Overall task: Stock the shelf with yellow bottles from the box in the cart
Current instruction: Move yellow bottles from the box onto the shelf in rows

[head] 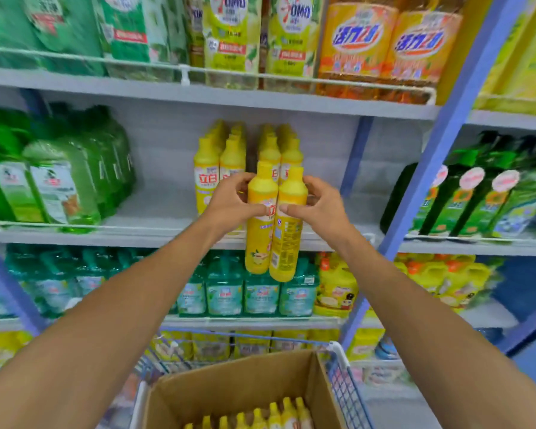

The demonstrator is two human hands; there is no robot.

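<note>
Two yellow bottles [273, 224] are held upright, side by side and touching, in front of the shelf [167, 233]. One is pinched by the left hand [229, 202], the other by the right hand [319, 209], seemingly so both can be set down together ahead of the stocked rows [245, 156]. Nearer, the box [229, 385] in the cart [344, 379] is seen to hold more yellow-capped bottles.
</note>
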